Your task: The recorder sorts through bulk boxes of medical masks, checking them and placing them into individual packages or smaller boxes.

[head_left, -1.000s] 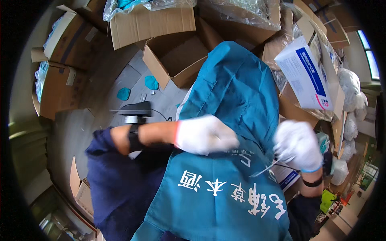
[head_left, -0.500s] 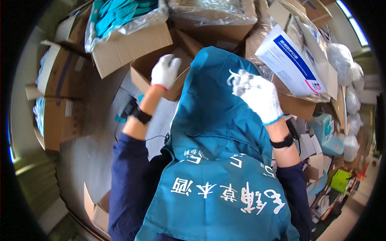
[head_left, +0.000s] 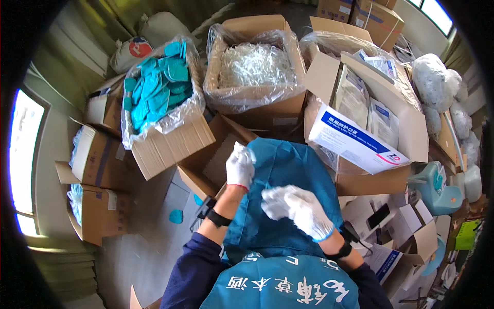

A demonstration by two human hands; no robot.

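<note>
Both my hands wear white knit gloves above a teal apron spread over my lap. My left hand, its glove red-cuffed, is raised at the apron's left edge. Its fingers are curled together, and a faint blurred bit shows at the fingertips, too unclear to name. Lower and to the right, my right hand, with a blue-cuffed glove, reaches toward the left hand. Its fingers are stretched out, and nothing clear shows in them. The two hands are apart. An open cardboard box stands just beyond my left hand.
Ahead stand a plastic-lined carton of teal pads, a carton of clear shredded strips and an open carton of packets with a white-and-blue box. A teal pad lies on the floor. A phone rests at right.
My hands have come closer together and lower toward the apron. White strands seen at my right fingers earlier no longer show. The view has tilted up, bringing more of the cartons in.
</note>
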